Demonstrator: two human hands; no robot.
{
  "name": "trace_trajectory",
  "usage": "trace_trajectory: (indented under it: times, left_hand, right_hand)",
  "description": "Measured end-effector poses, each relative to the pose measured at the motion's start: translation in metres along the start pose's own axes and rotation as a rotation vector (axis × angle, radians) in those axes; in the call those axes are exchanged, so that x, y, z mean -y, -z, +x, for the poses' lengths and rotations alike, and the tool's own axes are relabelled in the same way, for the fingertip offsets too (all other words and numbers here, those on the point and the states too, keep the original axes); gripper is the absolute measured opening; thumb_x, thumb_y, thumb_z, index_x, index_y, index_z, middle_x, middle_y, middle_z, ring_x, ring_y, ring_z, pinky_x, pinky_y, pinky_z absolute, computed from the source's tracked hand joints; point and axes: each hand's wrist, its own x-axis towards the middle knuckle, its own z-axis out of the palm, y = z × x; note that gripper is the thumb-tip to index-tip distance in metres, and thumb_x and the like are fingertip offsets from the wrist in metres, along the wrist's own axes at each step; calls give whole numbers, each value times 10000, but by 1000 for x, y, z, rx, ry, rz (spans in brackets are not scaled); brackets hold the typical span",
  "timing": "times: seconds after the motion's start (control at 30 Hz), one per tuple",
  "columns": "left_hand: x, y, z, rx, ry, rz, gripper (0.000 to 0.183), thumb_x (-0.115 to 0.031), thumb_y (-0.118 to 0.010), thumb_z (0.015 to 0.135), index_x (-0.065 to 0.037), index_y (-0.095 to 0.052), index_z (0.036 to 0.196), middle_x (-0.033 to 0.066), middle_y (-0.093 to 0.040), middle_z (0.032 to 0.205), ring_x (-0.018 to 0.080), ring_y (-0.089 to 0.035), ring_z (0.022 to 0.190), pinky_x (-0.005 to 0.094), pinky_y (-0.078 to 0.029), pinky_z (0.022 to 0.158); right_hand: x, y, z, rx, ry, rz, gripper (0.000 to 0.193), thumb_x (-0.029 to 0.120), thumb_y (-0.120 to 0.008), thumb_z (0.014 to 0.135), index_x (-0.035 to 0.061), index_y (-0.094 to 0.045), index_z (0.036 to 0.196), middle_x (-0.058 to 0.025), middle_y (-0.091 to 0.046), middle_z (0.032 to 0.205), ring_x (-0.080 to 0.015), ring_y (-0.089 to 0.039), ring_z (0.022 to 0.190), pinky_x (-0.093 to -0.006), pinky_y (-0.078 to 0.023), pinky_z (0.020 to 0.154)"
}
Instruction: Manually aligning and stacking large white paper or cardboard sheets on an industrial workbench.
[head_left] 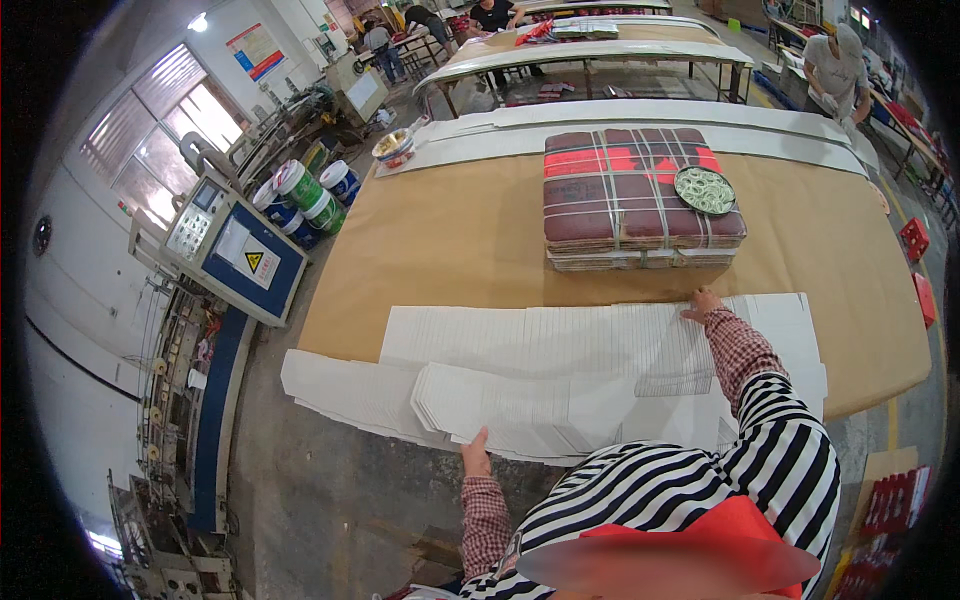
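Observation:
Fanned, overlapping white sheets [460, 335] lie in long rows along the near side of the table. At their near edge, my left hand [476, 456] has its thumb on top, and its other fingers are mostly hidden at the edge. My right hand [704, 303] reaches over the sheets to their far edge, fingers apart and resting there. Just beyond it stands a strapped stack of dark red printed boards [590, 215], tied with pale bands. On that stack sits a round dark dish [705, 190] filled with pale green ring-like pieces.
Brown paper covers the table [430, 230]. More white strips [480, 145] and a tub [393, 150] lie along its far side. Paint buckets [300, 190] and a blue-grey control cabinet [240, 240] stand left. A co-worker [838, 75] is at the far right; red stools [914, 240] stand nearby.

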Motion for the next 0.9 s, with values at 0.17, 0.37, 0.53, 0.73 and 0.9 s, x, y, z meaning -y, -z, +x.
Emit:
trace_trajectory:
  times: [0.17,0.37,0.53,0.73,0.9]
  left_hand:
    - [3,-40,-36,-140,-616,691,342,-91,-588,770,80,-498,1052,129,-575,1032,259,-549,937,329,-413,816]
    - [-11,-10,-20,35,-204,119,304,-89,-571,790,71,-506,1040,141,-555,1053,246,-536,965,340,-415,821]
    - [2,1,-2,-58,85,33,298,-106,-579,792,80,-517,1017,134,-575,1010,248,-548,939,337,-427,794]
    - [-6,-47,-47,-157,-688,759,334,-154,-567,812,104,-515,1017,144,-578,1024,276,-557,931,338,-426,778]
    - [-27,-24,-17,-20,-41,220,338,-125,-570,810,108,-491,1042,152,-568,1040,251,-552,945,327,-428,795]
  right_hand:
    - [-9,-4,1,-44,-13,-42,749,476,-642,691,15,-385,1223,-149,-368,1256,-288,-344,1187,-356,-322,985]
    - [-6,-1,-3,-24,-29,-6,762,468,-645,688,1,-373,1226,-152,-364,1259,-289,-329,1197,-354,-311,990]
    - [-5,-5,-6,-2,-2,16,763,468,-656,674,9,-384,1219,-162,-361,1262,-302,-334,1191,-359,-313,989]
    - [-5,0,-7,-54,-43,1,758,473,-656,672,19,-390,1217,-160,-354,1271,-294,-331,1195,-357,-323,983]
    - [-12,-8,4,-100,-66,-21,761,474,-655,673,21,-386,1223,-146,-362,1264,-287,-338,1192,-360,-323,984]
